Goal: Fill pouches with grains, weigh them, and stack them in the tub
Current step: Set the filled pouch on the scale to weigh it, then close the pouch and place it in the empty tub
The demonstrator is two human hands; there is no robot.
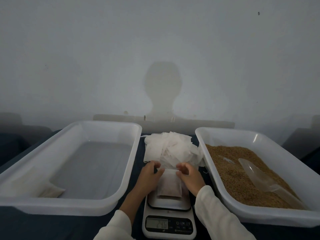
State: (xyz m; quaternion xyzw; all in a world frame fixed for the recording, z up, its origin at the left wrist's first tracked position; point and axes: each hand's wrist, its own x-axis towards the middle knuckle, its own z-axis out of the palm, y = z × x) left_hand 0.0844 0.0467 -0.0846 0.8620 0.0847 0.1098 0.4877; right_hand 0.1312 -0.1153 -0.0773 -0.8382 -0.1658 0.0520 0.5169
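From the head camera: a filled pouch (169, 186) sits on the platform of the kitchen scale (168, 220) at the near edge of the dark table (52, 227), display lit but too blurred to read surely. The left hand (150, 175) pinches the pouch's upper left corner, fingers curled; the right hand (187, 175) grips the upper right corner, fingers bent round the top edge. Behind them, a loose heap of empty pouches (170, 149). At the left edge, the white tub (72, 205) holds one filled pouch, the stacked pouch (50, 191), in its near left corner. At the right edge, the grain tub (259, 217) carries brown grains (230, 163) and a clear scoop (256, 177) lying on them.
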